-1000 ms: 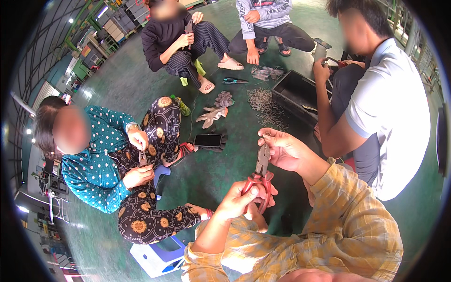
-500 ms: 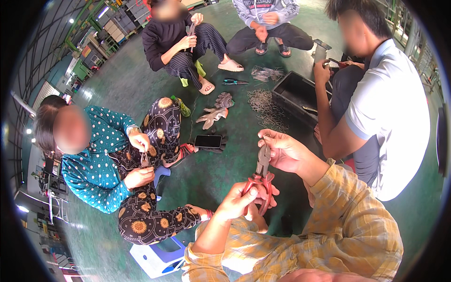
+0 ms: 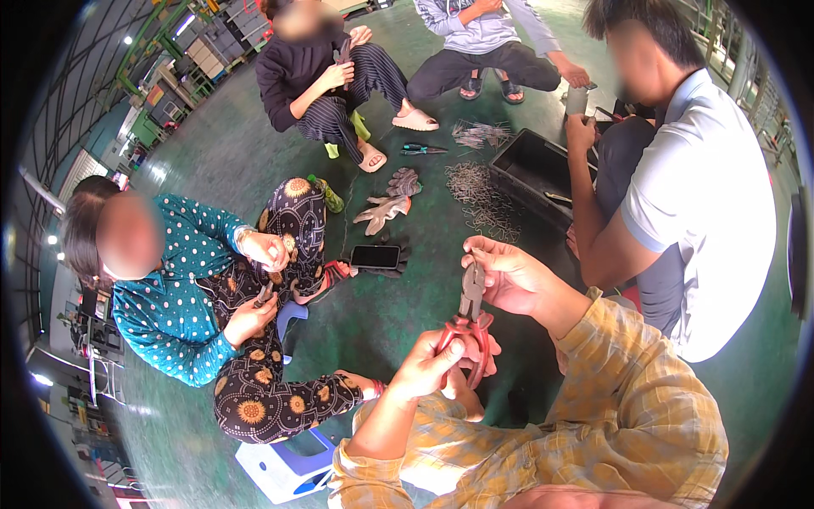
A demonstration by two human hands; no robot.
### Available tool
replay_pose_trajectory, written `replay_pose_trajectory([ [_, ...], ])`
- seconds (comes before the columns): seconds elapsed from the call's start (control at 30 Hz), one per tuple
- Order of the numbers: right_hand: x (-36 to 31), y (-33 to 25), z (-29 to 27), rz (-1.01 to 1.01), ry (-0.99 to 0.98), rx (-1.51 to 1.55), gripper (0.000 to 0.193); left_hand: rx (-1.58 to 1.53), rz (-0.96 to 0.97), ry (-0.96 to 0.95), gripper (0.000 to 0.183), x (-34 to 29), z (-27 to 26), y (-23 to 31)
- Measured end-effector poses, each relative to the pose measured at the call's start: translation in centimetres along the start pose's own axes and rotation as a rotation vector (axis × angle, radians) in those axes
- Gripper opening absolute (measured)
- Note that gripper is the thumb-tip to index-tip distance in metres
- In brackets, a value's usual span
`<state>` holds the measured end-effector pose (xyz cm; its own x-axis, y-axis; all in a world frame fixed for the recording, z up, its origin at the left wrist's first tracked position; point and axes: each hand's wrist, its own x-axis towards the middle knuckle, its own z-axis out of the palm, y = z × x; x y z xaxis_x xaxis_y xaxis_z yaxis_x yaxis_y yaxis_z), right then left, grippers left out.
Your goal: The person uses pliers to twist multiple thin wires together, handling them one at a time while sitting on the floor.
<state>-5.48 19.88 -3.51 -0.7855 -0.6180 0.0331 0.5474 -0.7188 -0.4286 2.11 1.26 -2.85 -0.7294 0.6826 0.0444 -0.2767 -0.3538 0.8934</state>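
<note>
Red-handled pliers (image 3: pixel 471 297) point upward in front of me, with my left hand (image 3: pixel 428 363) wrapped round their handles. Beside the metal jaws is my right hand (image 3: pixel 509 278), thumb and fingers pinched together near the tip. Whatever it pinches is too small and covered to name. Beyond my hands, a pile of small bent wire pieces (image 3: pixel 482 199) lies on the green floor. Further back is a heap of straighter metal pieces (image 3: pixel 481 134).
A black crate (image 3: pixel 536 178) stands right of the piles. Gloves (image 3: pixel 386 212), a phone (image 3: pixel 376 256) and teal-handled pliers (image 3: pixel 422 149) lie left of them. Several people squat or sit around. A white-and-blue stool (image 3: pixel 284 467) is at lower left.
My hands and the pliers have barely moved. At the back, a co-worker's arm now reaches right to the flat piece held by the person in white. The left co-worker's hands have moved apart.
</note>
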Motion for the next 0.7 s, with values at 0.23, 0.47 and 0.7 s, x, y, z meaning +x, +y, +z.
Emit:
replay_pose_trajectory([
  [0.23,-0.2,-1.2,1.7,-0.113,0.038,-0.344,0.020,-0.085,-0.004,-0.028,0.045,-0.4,-0.6,-0.4],
  [0.47,0.1,-0.4,0.0,0.030,-0.124,-0.152,0.016,-0.092,0.007,-0.062,0.050,-0.4,-0.7,-0.3],
  [0.7,0.2,0.5,0.2,0.053,-0.091,-0.024,0.016,-0.061,0.002,-0.024,0.051,-0.4,-0.6,-0.2],
])
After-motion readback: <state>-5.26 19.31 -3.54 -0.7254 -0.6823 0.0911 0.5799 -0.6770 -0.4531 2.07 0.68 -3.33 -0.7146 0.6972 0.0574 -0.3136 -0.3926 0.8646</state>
